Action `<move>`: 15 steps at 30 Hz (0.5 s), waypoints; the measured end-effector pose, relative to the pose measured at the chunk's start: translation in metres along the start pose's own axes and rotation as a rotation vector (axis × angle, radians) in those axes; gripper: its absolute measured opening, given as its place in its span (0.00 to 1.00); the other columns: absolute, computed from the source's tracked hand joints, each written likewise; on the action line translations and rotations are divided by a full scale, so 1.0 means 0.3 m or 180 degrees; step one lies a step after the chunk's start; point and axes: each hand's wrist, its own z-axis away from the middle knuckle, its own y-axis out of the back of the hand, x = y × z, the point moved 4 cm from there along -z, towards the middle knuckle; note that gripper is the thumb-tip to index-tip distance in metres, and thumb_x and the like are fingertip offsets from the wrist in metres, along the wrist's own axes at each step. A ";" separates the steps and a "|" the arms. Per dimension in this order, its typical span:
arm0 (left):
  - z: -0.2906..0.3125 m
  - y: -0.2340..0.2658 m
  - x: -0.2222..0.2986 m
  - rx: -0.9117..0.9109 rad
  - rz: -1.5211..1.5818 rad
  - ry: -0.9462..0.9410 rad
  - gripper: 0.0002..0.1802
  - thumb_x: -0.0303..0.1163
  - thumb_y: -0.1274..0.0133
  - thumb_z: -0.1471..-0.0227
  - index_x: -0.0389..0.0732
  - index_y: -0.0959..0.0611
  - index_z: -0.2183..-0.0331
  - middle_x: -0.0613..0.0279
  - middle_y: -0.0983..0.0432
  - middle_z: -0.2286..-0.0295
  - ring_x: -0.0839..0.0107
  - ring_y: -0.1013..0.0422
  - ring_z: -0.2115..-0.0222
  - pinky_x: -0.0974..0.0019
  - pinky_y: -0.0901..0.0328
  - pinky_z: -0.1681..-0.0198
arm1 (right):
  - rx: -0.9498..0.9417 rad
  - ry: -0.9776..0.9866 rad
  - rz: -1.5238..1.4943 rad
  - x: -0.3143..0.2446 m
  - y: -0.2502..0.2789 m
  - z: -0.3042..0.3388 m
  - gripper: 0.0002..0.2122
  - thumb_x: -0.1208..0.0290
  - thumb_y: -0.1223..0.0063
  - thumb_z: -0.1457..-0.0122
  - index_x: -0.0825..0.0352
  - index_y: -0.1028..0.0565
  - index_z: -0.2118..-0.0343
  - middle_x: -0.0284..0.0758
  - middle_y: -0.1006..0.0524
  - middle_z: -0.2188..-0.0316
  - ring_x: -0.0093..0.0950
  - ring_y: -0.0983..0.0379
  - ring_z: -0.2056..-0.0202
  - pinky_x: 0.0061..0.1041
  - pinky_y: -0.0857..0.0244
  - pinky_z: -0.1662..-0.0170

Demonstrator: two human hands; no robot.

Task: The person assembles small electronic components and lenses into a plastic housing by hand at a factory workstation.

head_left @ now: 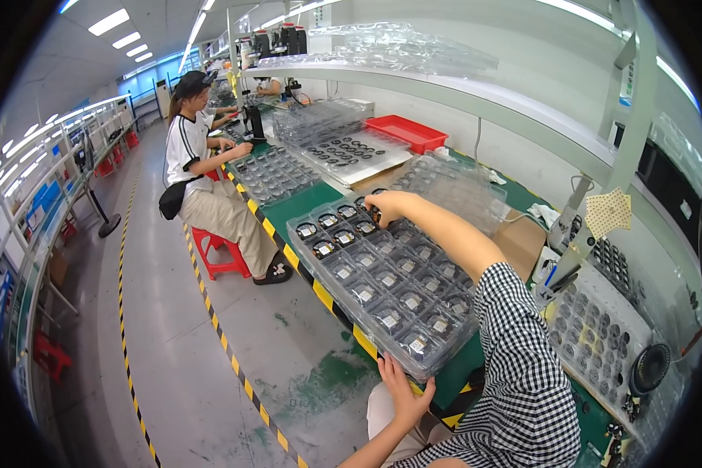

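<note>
A clear plastic tray stack [351, 292] with many square pockets lies along the green bench, its pockets holding round dark parts with pale square labels. At the near end my left hand [404, 394] grips the tray's edge, with the fingers on its side and the thumb by the corner. My right hand [390, 207] reaches across to the far end of the tray, with its fingers closed on a black ring-shaped part [376, 214]. The fingers partly hide that part. Several black rings [324, 248] stand out in the pockets at the far left.
Beyond the tray lie another filled tray [273, 173], a white board with dark rings [366, 168] and a red bin [408, 132]. A co-worker [199, 156] sits on a red stool [218, 253] farther along. A shelf [444, 90] overhangs the bench; a parts board [589, 343] lies right.
</note>
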 end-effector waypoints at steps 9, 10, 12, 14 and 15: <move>0.015 -0.002 -0.002 0.0067 0.0001 -0.0055 0.55 0.40 0.37 0.59 0.31 0.50 0.38 0.39 0.59 0.38 0.37 0.66 0.36 0.42 0.63 0.36 | 0.0378 0.0642 -0.0936 -0.095 0.042 0.010 0.28 0.64 0.33 0.61 0.62 0.28 0.53 0.40 0.22 0.60 0.38 0.26 0.58 0.33 0.32 0.55; 0.014 -0.005 0.001 0.0058 0.0007 -0.0062 0.55 0.40 0.37 0.59 0.31 0.50 0.38 0.39 0.59 0.38 0.37 0.66 0.36 0.42 0.63 0.36 | 0.0278 0.0517 -0.0754 -0.108 0.011 0.003 0.29 0.64 0.32 0.61 0.62 0.29 0.53 0.40 0.23 0.60 0.38 0.26 0.57 0.34 0.33 0.55; 0.006 0.003 0.011 0.0021 0.0021 -0.0003 0.55 0.40 0.37 0.59 0.31 0.50 0.38 0.39 0.59 0.38 0.38 0.66 0.36 0.42 0.63 0.36 | -0.0107 0.0251 -0.0385 -0.160 -0.017 -0.017 0.33 0.65 0.31 0.64 0.60 0.32 0.50 0.41 0.23 0.58 0.39 0.27 0.56 0.36 0.33 0.56; 0.000 0.006 0.016 0.0042 -0.0007 -0.0006 0.55 0.40 0.37 0.59 0.31 0.50 0.38 0.39 0.58 0.38 0.37 0.64 0.37 0.42 0.62 0.36 | -0.0401 0.0042 -0.0051 -0.184 -0.018 -0.036 0.36 0.65 0.29 0.66 0.58 0.33 0.49 0.42 0.24 0.58 0.40 0.27 0.56 0.38 0.34 0.57; 0.000 0.006 0.020 0.0064 -0.0026 -0.0022 0.55 0.40 0.38 0.58 0.31 0.51 0.38 0.39 0.57 0.38 0.36 0.62 0.37 0.42 0.61 0.37 | -0.0343 0.0095 0.0237 -0.194 -0.008 -0.044 0.38 0.65 0.27 0.68 0.60 0.34 0.49 0.42 0.24 0.59 0.42 0.28 0.56 0.40 0.33 0.58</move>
